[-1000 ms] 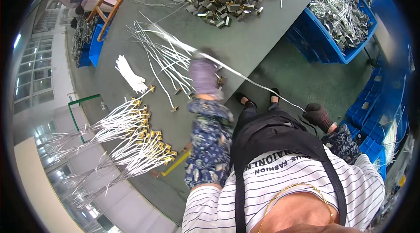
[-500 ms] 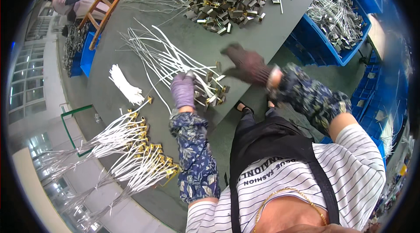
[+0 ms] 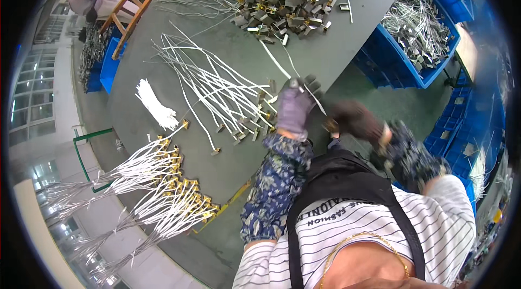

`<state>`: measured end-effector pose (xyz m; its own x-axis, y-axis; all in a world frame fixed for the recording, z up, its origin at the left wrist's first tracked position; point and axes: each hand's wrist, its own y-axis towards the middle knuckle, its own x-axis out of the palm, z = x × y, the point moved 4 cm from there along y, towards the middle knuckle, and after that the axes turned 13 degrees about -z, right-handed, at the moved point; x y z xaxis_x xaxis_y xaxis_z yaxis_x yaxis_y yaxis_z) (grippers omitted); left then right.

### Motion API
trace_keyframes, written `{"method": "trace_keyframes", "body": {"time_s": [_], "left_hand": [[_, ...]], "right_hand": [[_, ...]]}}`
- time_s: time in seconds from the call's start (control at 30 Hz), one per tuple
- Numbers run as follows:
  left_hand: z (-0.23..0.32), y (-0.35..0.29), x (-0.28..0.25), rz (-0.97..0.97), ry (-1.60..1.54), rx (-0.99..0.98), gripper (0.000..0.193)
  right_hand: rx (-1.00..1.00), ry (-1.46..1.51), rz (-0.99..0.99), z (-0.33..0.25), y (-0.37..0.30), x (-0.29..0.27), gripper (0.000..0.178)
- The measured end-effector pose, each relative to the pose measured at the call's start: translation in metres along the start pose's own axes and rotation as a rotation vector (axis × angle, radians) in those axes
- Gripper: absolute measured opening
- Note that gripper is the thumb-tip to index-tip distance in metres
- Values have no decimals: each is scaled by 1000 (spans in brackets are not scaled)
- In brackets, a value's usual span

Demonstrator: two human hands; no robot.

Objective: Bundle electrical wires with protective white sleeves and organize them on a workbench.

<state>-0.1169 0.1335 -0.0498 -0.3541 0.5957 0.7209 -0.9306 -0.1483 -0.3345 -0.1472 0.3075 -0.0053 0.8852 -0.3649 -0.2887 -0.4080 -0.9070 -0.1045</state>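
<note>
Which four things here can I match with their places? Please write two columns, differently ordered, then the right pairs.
1. Left hand in a purple fabric glove
2. Short, dense bundle of slim white pieces
3. Open blue plastic bin of wires
4. Fanned white wires with gold-coloured ends

A. Upper right, beyond the edge of the grey table
B. Lower left, tails reaching past the table
C. Near the middle, holding white strands
D. On the table, left of loose grey-ended wires

Pairs: 1-C; 2-D; 3-A; 4-B

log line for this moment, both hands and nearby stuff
left hand: holds white strand | right hand: nearby, blurred, grip unclear | gray table: metal-ended wire pile, white bundle | blue crate: wired parts
</note>
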Motion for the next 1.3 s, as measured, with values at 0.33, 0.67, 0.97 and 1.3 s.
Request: {"method": "trace_keyframes", "body": {"time_s": [0.33,0.67,0.97,1.3], "left_hand": [[27,44,-8,190,454,219,24],[127,47,-25,38,250,435,29],[-3,-13,23,-64,1211,208,35],[123,-6,-39,104,243,469,25]], "right_hand": [[1120,643,400,98,-309,36,15],[1019,595,345,119,-297,17,11],[975,610,265,116,-275,13,11],[1011,615,256,135,-292,22,11]]}}
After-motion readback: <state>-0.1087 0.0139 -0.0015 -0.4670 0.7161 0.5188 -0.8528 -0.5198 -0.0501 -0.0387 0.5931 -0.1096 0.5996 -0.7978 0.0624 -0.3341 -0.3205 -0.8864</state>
